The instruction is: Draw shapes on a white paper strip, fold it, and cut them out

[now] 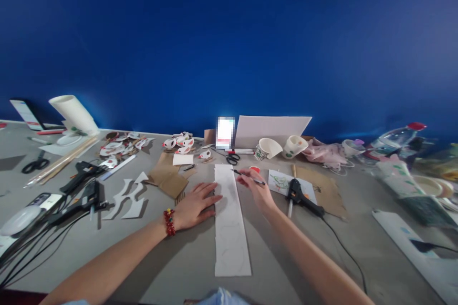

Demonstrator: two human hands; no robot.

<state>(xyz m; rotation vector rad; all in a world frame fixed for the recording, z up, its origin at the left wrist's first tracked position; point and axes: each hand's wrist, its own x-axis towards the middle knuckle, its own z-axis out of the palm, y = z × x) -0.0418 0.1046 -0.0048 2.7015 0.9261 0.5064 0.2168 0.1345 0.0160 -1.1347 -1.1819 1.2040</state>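
A long white paper strip (231, 228) lies lengthwise in front of me, with faint curved lines on its lower part. My left hand (196, 207), with a red bead bracelet at the wrist, rests flat with fingers spread, its fingertips on the strip's left edge. At the strip's upper right edge, my right hand (255, 188) holds a dark pen (255, 180), its tip pointing left over the paper. Brown cardboard pieces (168, 182) lie beyond my left hand. A small red round piece (255, 169) sits just behind my right hand.
Black glue guns (302, 196) with cables lie at right and left. White cut-outs (132, 200), small paper birds (184, 144), black scissors (233, 158) and paper cups (267, 147) surround the strip. A lit phone (225, 132) stands by the blue wall; a plastic bottle (397, 138) is far right.
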